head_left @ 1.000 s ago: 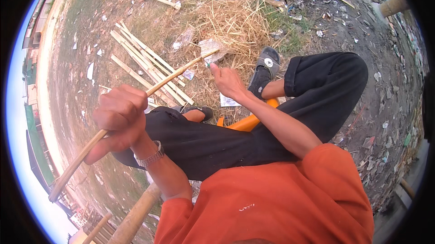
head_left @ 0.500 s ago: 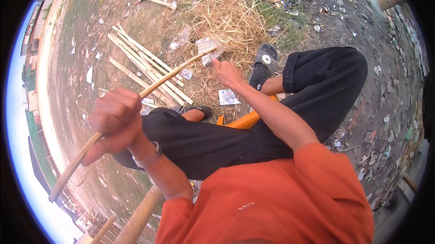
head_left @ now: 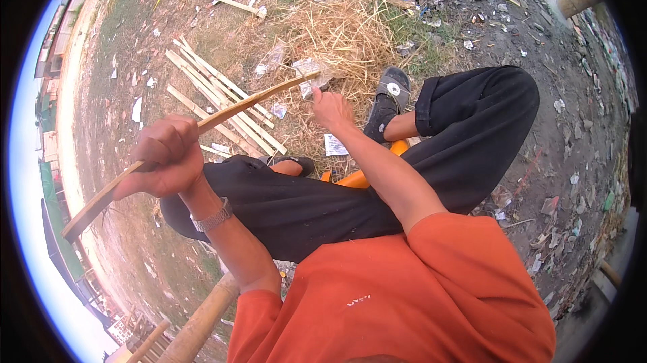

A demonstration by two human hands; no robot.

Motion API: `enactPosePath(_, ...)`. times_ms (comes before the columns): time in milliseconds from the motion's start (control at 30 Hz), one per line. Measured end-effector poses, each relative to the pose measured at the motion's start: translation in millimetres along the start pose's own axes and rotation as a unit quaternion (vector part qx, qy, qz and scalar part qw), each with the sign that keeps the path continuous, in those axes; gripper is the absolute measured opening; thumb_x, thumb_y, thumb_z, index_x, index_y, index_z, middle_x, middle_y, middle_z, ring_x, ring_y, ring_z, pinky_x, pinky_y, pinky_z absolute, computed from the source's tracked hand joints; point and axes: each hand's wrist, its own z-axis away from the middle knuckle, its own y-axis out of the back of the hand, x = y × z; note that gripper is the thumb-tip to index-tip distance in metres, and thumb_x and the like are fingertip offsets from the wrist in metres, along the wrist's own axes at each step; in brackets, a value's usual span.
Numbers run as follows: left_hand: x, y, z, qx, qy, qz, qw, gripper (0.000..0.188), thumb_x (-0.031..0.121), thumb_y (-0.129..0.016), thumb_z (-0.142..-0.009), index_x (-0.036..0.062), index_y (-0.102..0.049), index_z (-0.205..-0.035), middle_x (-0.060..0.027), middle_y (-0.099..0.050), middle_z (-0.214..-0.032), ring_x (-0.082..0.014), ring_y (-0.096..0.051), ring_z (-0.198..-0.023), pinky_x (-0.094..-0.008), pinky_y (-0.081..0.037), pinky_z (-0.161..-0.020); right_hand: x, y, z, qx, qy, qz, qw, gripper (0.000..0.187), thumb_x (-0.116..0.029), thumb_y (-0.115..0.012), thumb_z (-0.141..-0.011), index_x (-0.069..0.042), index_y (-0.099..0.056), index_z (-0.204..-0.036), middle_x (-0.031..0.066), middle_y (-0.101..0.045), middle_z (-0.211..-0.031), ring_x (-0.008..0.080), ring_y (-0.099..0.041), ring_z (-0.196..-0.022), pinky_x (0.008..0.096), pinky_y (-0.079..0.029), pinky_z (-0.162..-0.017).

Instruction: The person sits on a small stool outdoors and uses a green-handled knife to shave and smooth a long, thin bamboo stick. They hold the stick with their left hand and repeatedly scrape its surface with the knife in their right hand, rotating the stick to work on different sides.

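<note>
My left hand [head_left: 162,157], with a metal-band watch at its wrist, is wrapped round a long split bamboo strip [head_left: 249,102]. The strip slants from the lower left up to the right, and its near end sticks out behind the fist. At the far end my right hand [head_left: 333,110] is closed, thumb side toward the strip's tip. A small greyish edge shows beside those fingers, but what they hold is mostly hidden. Below the strip, several pale bamboo strips [head_left: 222,93] lie loosely fanned on the ground.
A heap of straw-like shavings [head_left: 350,33] lies past my right hand, near my sandalled foot [head_left: 389,97]. An orange object [head_left: 354,179] shows between my legs. One bamboo piece [head_left: 226,1] lies farther off. A thick bamboo pole [head_left: 202,316] stands at lower left; litter covers the right side.
The bamboo strip has turned a little, showing a broader face. My left hand has moved slightly up and left with it; my right hand has shifted slightly left.
</note>
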Motion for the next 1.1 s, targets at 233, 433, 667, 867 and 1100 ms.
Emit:
enactPosePath(233,-2.9,-2.0,5.7,0.015,-0.001,-0.009,1.000,0.071,0.082,-0.032,-0.075,0.0147,-0.018,-0.055,0.0049,-0.010,-0.048,-0.0084,-0.006,-0.042,-0.0266,-0.007,-0.041,62.0,-14.8,-5.4,0.022,0.024,-0.070,0.997,0.067,-0.047,-0.025,-0.095,0.006,-0.063,-0.083,0.0292,-0.061,-0.078,0.0459,-0.059,-0.080,0.0501,-0.044,-0.081)
enactPosePath(433,-3.7,4.9,-2.3,0.031,0.002,-0.006,0.999,0.071,0.082,-0.032,-0.075,0.0147,-0.018,-0.055,0.0048,-0.011,-0.048,-0.0083,-0.006,-0.042,-0.0264,-0.007,-0.040,-5.0,-2.0,2.8,-0.016,0.120,-0.117,0.986,0.066,-0.047,-0.025,-0.096,0.005,-0.062,-0.079,0.0299,-0.058,-0.072,0.0465,-0.058,-0.076,0.0517,-0.043,-0.076)
enactPosePath(667,-5.4,0.4,-5.6,-0.008,-0.007,-0.001,1.000,0.071,0.081,-0.033,-0.075,0.0148,-0.020,-0.053,0.0050,-0.011,-0.047,-0.0078,-0.007,-0.040,-0.0255,-0.007,-0.039,23.4,-14.9,-32.4,-0.048,-0.042,-0.011,0.998,0.065,-0.047,-0.026,-0.095,0.003,-0.067,-0.093,0.0278,-0.064,-0.089,0.0443,-0.061,-0.090,0.0500,-0.046,-0.085)
enactPosePath(867,-4.2,3.6,-4.5,0.008,-0.003,-0.003,1.000,0.071,0.080,-0.034,-0.075,0.0150,-0.022,-0.052,0.0051,-0.012,-0.046,-0.0076,-0.007,-0.038,-0.0251,-0.007,-0.038,22.2,-24.3,-49.2,-0.038,-0.046,-0.007,0.998,0.065,-0.047,-0.028,-0.095,0.004,-0.067,-0.091,0.0311,-0.062,-0.093,0.0461,-0.059,-0.094,0.0511,-0.045,-0.085)
enactPosePath(1100,-2.9,1.8,-4.3,-0.013,-0.007,0.000,1.000,0.070,0.079,-0.036,-0.076,0.0147,-0.021,-0.052,0.0053,-0.012,-0.045,-0.0072,-0.007,-0.038,-0.0249,-0.008,-0.038,62.9,-28.8,-81.2,-0.022,-0.081,0.084,0.993,0.065,-0.048,-0.027,-0.095,0.005,-0.065,-0.100,0.0288,-0.063,-0.096,0.0399,-0.061,-0.097,0.0464,-0.045,-0.088)
